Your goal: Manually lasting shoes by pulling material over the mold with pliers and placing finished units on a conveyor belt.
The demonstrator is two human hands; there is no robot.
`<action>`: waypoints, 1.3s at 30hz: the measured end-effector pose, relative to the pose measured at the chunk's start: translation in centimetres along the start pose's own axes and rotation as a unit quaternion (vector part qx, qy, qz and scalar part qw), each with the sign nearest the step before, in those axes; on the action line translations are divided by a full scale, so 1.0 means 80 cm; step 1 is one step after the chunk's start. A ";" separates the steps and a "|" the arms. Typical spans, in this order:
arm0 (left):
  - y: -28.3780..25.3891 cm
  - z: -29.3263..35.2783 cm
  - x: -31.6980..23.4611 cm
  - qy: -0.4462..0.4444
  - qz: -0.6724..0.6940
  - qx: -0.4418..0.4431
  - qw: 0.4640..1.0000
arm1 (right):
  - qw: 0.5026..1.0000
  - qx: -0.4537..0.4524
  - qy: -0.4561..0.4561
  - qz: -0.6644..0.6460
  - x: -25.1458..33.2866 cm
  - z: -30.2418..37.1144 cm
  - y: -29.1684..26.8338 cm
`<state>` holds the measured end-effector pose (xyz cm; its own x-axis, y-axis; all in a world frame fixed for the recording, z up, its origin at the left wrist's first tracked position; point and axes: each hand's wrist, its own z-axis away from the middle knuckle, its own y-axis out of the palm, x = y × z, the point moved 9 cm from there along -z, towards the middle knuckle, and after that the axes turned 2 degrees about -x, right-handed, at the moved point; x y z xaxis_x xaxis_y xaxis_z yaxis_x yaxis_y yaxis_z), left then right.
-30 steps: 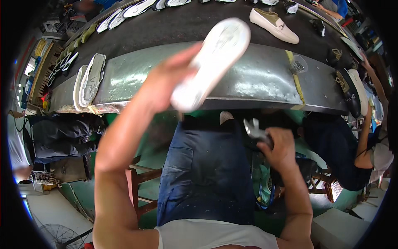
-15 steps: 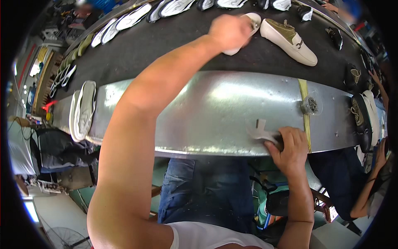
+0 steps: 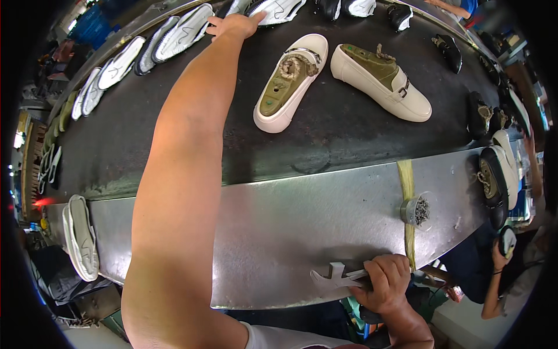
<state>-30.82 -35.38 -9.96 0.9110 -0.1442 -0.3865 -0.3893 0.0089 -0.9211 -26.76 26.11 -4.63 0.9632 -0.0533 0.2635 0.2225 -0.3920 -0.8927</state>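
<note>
My left hand point(image 3: 235, 26) reaches across the dark belt point(image 3: 192, 151) to the far row, fingers spread, beside a white-bottomed shoe upper point(image 3: 280, 10). Whether its fingertips touch that upper I cannot tell. Closed around a metal hammer point(image 3: 337, 280), my right hand point(image 3: 385, 283) rests low over the near edge of the metal bench. On the belt stand two cream loafers: one loafer point(image 3: 273, 121) has its toe pointing away, the other loafer point(image 3: 415, 106) lies angled with its toe to the right. Both hold olive lasts with rope loops.
A clear cup of small tacks point(image 3: 416, 210) stands by a yellow strip point(image 3: 406, 180) across the metal bench point(image 3: 279, 232). Pale shoe uppers point(image 3: 83, 238) lie at the bench's left end. Dark and cream shoes point(image 3: 494, 180) sit at the right, near another person's arm point(image 3: 494, 291).
My left hand has let go of the left cream loafer and moved left and away to the far row. The view has shifted. My right hand still holds the hammer.
</note>
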 end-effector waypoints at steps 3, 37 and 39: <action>0.001 0.010 -0.001 0.006 0.028 -0.009 1.000 | 1.000 0.002 0.023 -0.007 -0.005 0.001 0.002; -0.434 0.414 0.768 -0.168 -0.145 -0.003 0.975 | 0.877 0.169 0.337 -0.298 0.157 0.279 0.089; -0.433 0.409 0.816 -0.196 -0.038 -0.056 0.978 | 0.824 0.158 0.347 -0.420 0.162 0.331 0.136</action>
<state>46.61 -12.69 -4.83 0.9116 0.2501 -0.3262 -0.3113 -0.0981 -0.9452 -7.88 45.51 -20.61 0.1563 -0.4407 0.8840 0.9001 -0.3049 -0.3111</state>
